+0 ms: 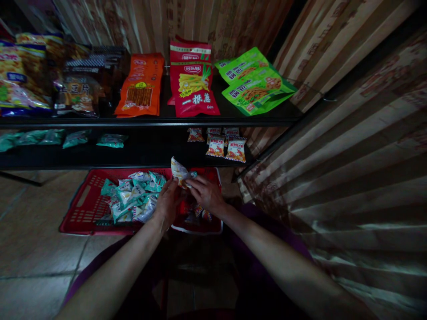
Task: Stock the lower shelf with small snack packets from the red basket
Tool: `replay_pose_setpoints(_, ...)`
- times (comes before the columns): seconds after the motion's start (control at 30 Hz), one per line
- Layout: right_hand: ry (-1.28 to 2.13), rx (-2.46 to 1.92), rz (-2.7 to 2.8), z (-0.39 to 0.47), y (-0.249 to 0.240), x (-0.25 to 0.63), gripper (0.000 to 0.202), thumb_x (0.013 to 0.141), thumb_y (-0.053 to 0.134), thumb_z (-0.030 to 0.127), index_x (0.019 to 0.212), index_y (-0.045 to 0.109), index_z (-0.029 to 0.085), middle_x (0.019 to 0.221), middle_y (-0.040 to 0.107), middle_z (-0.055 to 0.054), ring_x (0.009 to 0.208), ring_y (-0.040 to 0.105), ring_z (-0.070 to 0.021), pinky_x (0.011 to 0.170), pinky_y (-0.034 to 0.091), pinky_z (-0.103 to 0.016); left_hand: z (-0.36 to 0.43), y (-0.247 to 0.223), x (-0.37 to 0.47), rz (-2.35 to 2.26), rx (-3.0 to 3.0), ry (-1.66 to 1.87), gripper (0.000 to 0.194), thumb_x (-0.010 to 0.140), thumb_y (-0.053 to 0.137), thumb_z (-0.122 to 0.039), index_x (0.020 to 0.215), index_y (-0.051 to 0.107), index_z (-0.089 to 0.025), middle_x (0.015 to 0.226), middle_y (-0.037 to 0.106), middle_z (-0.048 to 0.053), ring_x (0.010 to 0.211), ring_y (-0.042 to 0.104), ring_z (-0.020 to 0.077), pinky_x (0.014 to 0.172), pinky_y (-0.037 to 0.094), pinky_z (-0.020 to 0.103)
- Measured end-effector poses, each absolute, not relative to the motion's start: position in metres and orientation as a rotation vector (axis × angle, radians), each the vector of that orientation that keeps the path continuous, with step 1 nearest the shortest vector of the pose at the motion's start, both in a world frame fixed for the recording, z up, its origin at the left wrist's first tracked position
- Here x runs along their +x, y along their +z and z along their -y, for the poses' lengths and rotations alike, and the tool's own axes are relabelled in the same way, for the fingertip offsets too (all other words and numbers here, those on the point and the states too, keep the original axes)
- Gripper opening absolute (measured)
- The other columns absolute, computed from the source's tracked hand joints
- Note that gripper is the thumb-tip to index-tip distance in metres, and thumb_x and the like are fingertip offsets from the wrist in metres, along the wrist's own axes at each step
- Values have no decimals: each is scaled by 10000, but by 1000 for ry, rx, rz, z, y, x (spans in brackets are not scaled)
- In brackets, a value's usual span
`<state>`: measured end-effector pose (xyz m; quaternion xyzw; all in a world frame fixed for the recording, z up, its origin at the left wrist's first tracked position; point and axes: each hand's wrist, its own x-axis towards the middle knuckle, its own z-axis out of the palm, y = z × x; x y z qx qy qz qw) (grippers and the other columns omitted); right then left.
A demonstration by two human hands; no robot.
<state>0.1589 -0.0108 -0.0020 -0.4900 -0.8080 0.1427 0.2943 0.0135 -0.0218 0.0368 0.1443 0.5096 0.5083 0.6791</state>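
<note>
Left hand (167, 202) and right hand (207, 193) both pinch one pale packet (180, 171), the left at its near left side, the right with bent fingers on the other. From my remote seat I see it tilted, one corner up, over the basket and near the shelf's front edge; two-sided support probably steadies such a soft wrapper. A teal scrap shows by the right fingertips; I can't tell whether it is held.

Going from the left, yellow bags (23, 75) stand on the upper shelf, then brown bags (78, 95). Below them, teal packets (77, 138) lie in a loose row on the lower shelf (150, 149). Next comes the red basket (76, 209) on the floor, close under the shelf, I'd judge for a short reach. Its loose packets (130, 195) lie heaped at all angles, as though tipped in. Above, the orange bag (140, 86) and red bags (193, 84) lean back, fronts outward, likely so the labels read easily. Small wrappers (199, 212) lie in the red part right of the left hand; whether that is a separate basket, I can't tell. Orange-white packets (236, 149) sit grouped on the lower shelf, beneath overlapping green bags (255, 84). A pleated curtain (336, 160) closes the right side.
</note>
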Motion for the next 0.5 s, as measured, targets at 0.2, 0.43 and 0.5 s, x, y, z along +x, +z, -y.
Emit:
replay_pose_setpoints(0.2,124,-1077,2376,26,8,145,250,903,443,180,994,671,225,851,612,-55,796,532,-169,755,454,-309,9,26,5,-1174,307,1188,315,679,701,-360,924,572,-210,758,627,23,683,600,143,618,457,247)
replay_pose_setpoints(0.43,158,-973,2487,38,8,135,250,917,425,199,1014,651,239,863,613,-45,820,531,-166,747,454,-296,1,11,-13,-1249,226,1200,253,753,618,-412,866,557,-194,647,573,-30,544,549,107,528,416,221)
replay_pose_setpoints(0.5,229,-936,2486,40,10,135,260,910,458,263,1126,601,237,942,621,-58,883,545,-179,808,463,-322,-2,13,-18,-1260,180,1198,216,787,583,-383,861,561,-181,642,578,-27,534,549,104,512,406,212)
